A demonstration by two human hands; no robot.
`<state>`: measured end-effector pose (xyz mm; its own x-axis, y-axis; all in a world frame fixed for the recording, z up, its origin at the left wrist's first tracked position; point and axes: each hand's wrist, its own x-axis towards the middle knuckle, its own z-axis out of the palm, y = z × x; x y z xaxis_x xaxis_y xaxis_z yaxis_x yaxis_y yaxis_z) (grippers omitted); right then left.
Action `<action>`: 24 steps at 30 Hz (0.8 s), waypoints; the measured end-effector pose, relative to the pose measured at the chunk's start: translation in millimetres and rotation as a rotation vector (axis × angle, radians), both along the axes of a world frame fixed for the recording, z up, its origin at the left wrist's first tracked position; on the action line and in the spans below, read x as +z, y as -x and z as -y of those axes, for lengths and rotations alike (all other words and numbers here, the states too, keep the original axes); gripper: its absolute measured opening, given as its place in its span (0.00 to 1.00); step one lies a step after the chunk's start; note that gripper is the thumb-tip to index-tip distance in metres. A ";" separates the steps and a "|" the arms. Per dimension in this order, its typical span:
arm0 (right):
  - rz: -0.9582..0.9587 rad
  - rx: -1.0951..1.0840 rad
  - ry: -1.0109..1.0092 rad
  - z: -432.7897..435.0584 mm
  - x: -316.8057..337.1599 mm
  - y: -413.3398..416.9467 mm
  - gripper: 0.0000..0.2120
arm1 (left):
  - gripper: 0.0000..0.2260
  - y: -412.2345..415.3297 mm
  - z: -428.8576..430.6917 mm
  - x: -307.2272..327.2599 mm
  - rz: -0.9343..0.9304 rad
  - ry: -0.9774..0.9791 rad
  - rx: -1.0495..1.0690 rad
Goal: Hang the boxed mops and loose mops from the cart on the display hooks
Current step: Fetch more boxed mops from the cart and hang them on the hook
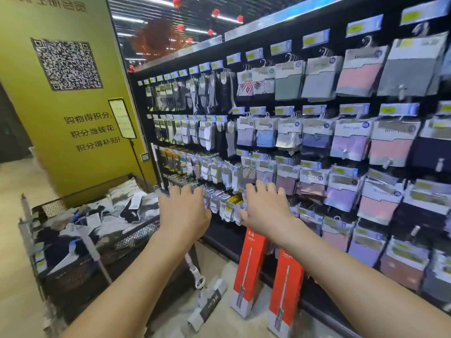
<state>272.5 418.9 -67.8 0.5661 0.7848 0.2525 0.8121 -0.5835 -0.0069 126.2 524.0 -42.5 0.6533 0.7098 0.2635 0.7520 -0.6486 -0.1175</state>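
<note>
Shop aisle with a display wall (244,43) of hung socks and underwear, and a mesh cart (136,230) of loose socks at its left end. Two red boxed mops (249,272) lean upright against the wall's base, seemingly parked within reach until hung. A loose mop (207,301) lies on the floor between them and the cart. Left hand (183,213) and right hand (264,211) reach toward a low sock row, fingers spread and holding nothing, likely to clear hook space.

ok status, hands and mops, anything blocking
Left hand at sock packs, grip unclear; right hand open. Red boxed mops upright on floor, loose mop lying beside. Packs fill the space ahead.
</note>
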 end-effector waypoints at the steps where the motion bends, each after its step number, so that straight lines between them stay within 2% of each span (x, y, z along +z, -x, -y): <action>1: -0.010 -0.009 0.012 -7.9 -2.9 -10.2 0.26 | 0.21 -9.3 -9.2 -3.4 -0.010 0.010 -0.004; 9: -0.007 -0.075 0.067 -81.5 -28.7 -86.3 0.28 | 0.22 -100.7 -95.0 -36.3 -0.032 0.068 -0.066; 18: -0.062 -0.276 0.148 -154.1 -50.9 -174.5 0.30 | 0.23 -219.7 -194.7 -65.8 -0.081 0.094 -0.276; 24: -0.138 -0.412 0.149 -177.1 -81.8 -227.1 0.29 | 0.23 -298.7 -230.9 -94.4 -0.099 0.149 -0.408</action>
